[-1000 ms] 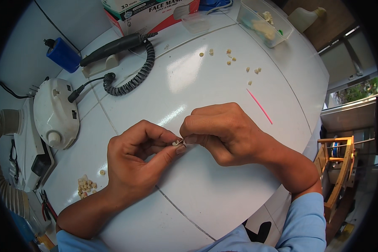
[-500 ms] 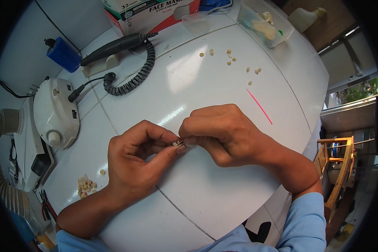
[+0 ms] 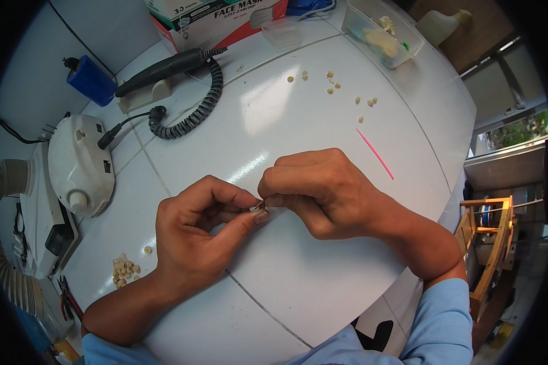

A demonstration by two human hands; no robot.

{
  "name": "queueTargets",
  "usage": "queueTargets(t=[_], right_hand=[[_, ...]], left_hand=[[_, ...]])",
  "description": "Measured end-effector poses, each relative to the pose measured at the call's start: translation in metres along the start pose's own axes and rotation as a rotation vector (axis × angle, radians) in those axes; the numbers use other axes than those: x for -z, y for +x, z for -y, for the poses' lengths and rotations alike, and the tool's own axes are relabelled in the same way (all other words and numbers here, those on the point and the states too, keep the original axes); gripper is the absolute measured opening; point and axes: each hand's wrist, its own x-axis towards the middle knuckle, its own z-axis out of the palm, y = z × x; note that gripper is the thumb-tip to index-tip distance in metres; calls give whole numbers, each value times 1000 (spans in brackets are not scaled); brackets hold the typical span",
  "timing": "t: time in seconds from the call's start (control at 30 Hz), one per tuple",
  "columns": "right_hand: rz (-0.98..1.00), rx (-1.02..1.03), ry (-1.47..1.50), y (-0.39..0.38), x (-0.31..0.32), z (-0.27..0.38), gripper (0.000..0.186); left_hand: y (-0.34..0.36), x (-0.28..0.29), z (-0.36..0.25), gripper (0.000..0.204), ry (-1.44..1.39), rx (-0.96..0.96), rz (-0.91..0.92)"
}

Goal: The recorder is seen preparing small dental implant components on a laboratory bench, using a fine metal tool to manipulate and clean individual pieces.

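A small cream-coloured piece (image 3: 255, 208) sat pinched between the fingertips of both hands, low over the white table (image 3: 298, 121) near its middle. It was mostly hidden by the fingers, so little of its shape showed; what could be seen lay roughly left to right, its long axis running from one hand toward the other. Which end pointed where could not be told.

The left hand (image 3: 195, 234) came in from the lower left, thumb and forefinger closed on the piece's left end, the other fingers curled beneath. The right hand (image 3: 323, 188) met it from the right, fingers bunched tight and clamped on the other end, so that the two hands touched at the fingertips.

Near the left wrist a little heap of similar cream pieces (image 3: 123, 269) lay on the table, with one loose piece (image 3: 147, 249) just beside it. More pieces (image 3: 332, 84) were scattered well apart toward the far edge. A thin pink stick (image 3: 374, 153) lay slantwise to the right of the hands. To the left stood a white motor unit (image 3: 79, 164), its coiled black cord (image 3: 192, 112) leading to a dark handpiece (image 3: 158, 70) resting on a stand. A blue bottle (image 3: 91, 80), a cardboard box (image 3: 216, 15) and a clear plastic tub (image 3: 380, 33) stood at the far rim.
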Motion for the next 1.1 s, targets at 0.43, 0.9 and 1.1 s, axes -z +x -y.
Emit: queueTargets(t=[0.43, 0.9, 1.1], right_hand=[[-535, -110, 58, 8, 64, -15, 6], [-489, -374, -468, -2, 113, -40, 7], [-495, -480, -538, -10, 116, -50, 15]], left_hand=[[0, 2, 3, 16, 31, -32, -34], [20, 17, -7, 22, 415, -236, -99], [24, 19, 4, 17, 639, -302, -115]])
